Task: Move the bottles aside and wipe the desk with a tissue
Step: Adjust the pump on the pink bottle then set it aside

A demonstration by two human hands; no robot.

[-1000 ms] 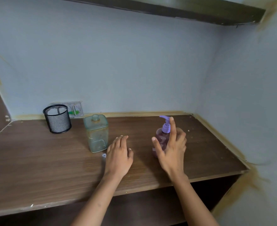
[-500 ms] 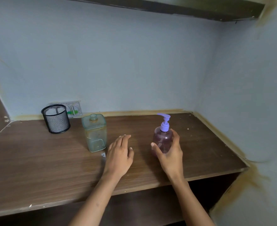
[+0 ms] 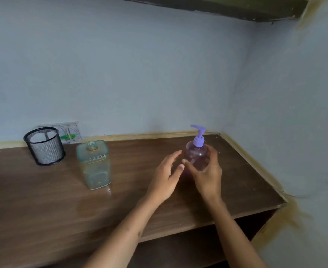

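At the far left of the desk (image 3: 43, 200) the black mesh cup (image 3: 44, 145) stood near the wall, in the same place as one second before, and nothing had touched it. Next to it, toward the middle, the square clear bottle (image 3: 94, 164) stood upright with no cap, and it also had not moved. The left hand (image 3: 166, 176), which half a second earlier lay flat on the wood beside that bottle, had lifted and moved to the right; its fingers were spread and almost straight, they held nothing, and the fingertips were just beside the purple pump bottle (image 3: 196, 154). The right hand (image 3: 207, 175) had kept its hold on this bottle, with the thumb in front and the fingers curled around the far side. The bottle was upright and now stood closer to the back right corner than a second before, so it seemed to be on its way aside. I could not tell if its base touched the desk. I judged that the first bottle was nearly moved, the square one was yet to be moved, and no tissue was visible.
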